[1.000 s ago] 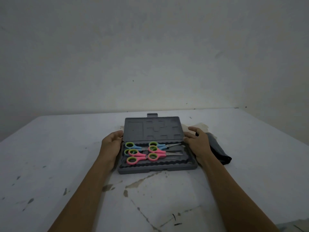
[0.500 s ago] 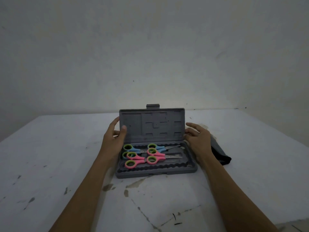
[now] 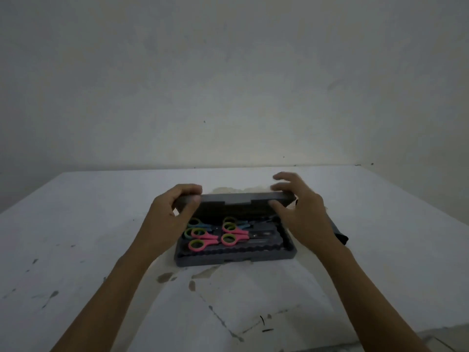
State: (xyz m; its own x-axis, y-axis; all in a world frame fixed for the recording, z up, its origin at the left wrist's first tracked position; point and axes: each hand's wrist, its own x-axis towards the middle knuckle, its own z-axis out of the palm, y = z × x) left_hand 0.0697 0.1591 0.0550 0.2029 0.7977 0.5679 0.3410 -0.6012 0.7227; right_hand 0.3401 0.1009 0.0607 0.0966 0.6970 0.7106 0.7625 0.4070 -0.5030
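Left of centre, our left hand (image 3: 165, 222) clamps the left end of the grey lid (image 3: 236, 199), fingers curled over its top and thumb beneath, to steer it. The lid stands tilted, half open, above the case tray (image 3: 236, 259) in mid-frame on the white table (image 3: 76, 224). The pink and blue scissors (image 3: 218, 235) lie flat inside, low enough to clear it. Our right hand (image 3: 304, 214) pinches the lid's right end, seemingly to keep it level. A dark pouch (image 3: 341, 237) lies just right of the tray.
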